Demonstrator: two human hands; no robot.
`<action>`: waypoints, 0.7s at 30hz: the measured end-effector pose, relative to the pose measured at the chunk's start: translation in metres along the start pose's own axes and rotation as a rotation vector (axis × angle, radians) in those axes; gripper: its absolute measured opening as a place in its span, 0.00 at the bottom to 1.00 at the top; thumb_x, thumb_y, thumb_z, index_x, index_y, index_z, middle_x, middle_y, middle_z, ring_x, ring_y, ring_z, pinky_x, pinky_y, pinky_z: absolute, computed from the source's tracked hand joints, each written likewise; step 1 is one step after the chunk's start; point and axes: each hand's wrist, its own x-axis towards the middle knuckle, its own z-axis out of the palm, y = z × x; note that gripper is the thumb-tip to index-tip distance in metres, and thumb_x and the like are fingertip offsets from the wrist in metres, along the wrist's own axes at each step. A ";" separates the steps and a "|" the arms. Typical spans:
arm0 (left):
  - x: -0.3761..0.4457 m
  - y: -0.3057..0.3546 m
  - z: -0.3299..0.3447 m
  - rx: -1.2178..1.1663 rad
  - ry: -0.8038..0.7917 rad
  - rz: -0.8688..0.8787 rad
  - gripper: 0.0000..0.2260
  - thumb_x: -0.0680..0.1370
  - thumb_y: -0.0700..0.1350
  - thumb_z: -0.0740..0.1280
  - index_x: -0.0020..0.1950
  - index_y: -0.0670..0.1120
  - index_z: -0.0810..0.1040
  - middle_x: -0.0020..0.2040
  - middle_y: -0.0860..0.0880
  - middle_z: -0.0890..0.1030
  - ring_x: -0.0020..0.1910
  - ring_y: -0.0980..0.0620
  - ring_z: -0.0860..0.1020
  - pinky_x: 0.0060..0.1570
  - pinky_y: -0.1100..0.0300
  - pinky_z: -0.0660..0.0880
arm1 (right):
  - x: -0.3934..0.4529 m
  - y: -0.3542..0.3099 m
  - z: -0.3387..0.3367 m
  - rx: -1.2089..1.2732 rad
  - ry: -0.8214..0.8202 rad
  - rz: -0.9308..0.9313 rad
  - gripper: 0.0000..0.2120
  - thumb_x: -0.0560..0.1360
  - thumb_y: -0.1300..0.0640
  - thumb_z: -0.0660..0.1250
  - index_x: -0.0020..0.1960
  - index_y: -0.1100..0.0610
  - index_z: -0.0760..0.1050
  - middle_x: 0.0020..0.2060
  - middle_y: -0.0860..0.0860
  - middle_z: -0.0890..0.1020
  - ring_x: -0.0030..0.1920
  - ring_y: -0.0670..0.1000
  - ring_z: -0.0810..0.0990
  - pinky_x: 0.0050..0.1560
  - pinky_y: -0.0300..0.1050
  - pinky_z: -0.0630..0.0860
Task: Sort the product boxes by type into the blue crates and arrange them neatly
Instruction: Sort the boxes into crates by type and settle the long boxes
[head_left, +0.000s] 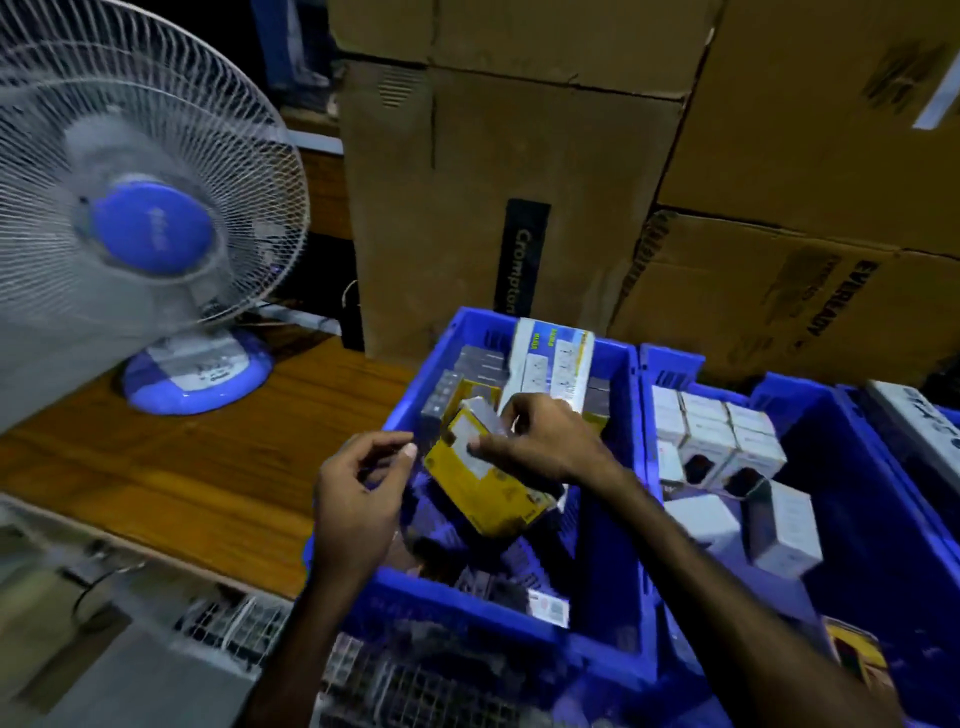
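Person sorting product boxes over a blue crate (519, 616)
Right hand (540, 441) pinches a yellow box (488, 488) tilted inside the crate; left hand (358, 493), at its 9 o'clock, hangs loosely curled, holding nothing

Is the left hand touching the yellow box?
Apart. The head view shows the left hand held beside the yellow box with blue crate showing between them; only the right hand grips the box.

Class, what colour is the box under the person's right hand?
Yellow box with a white panel, under the right hand; head view.
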 end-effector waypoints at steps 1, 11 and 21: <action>-0.001 0.001 -0.003 -0.031 -0.005 -0.023 0.03 0.80 0.37 0.72 0.51 0.43 0.85 0.43 0.45 0.86 0.43 0.48 0.83 0.43 0.52 0.80 | 0.005 -0.007 0.009 -0.033 -0.019 -0.024 0.28 0.63 0.26 0.72 0.42 0.50 0.73 0.39 0.46 0.80 0.42 0.52 0.80 0.41 0.53 0.79; 0.006 -0.003 -0.013 -0.191 0.010 -0.168 0.04 0.80 0.38 0.71 0.49 0.45 0.85 0.42 0.46 0.86 0.43 0.49 0.85 0.44 0.57 0.81 | 0.004 -0.016 0.040 0.040 0.008 -0.132 0.12 0.74 0.39 0.71 0.46 0.47 0.79 0.38 0.46 0.84 0.41 0.48 0.83 0.43 0.54 0.81; 0.022 -0.009 -0.017 -0.115 -0.555 -0.315 0.05 0.77 0.37 0.75 0.52 0.44 0.86 0.47 0.41 0.87 0.50 0.41 0.86 0.52 0.49 0.82 | -0.051 0.036 0.032 -0.080 -0.589 -0.110 0.11 0.77 0.49 0.75 0.56 0.54 0.83 0.48 0.50 0.87 0.47 0.48 0.83 0.48 0.38 0.76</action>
